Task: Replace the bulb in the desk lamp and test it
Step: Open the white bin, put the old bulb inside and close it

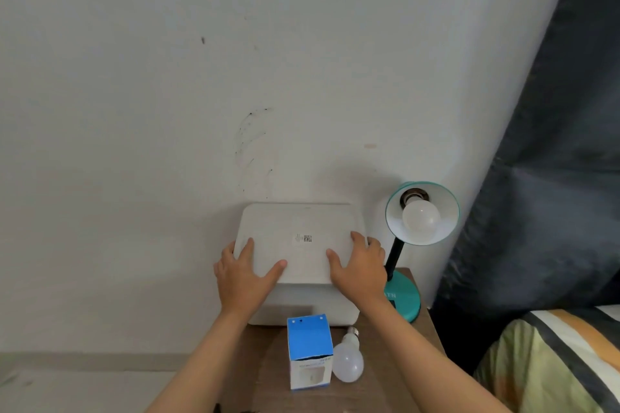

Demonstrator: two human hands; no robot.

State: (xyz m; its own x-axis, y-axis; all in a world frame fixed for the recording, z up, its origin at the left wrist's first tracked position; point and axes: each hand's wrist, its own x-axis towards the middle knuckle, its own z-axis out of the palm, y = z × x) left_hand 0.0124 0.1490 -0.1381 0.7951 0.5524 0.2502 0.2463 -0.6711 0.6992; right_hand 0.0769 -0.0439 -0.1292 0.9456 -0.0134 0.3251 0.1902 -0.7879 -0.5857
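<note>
A teal desk lamp (402,295) stands at the back right of a small wooden table (396,379), its shade tilted toward me with a white bulb (421,218) screwed in the socket. A second white bulb (349,360) lies on the table beside a blue and white bulb box (310,352). My left hand (243,273) and my right hand (359,266) grip the two sides of a flat white lid (298,238), held tilted up over a white box (305,303) at the back of the table.
A pale wall rises right behind the table. A dark curtain (543,178) hangs at the right, and striped bedding (553,365) lies at the lower right. Light floor shows left of the table.
</note>
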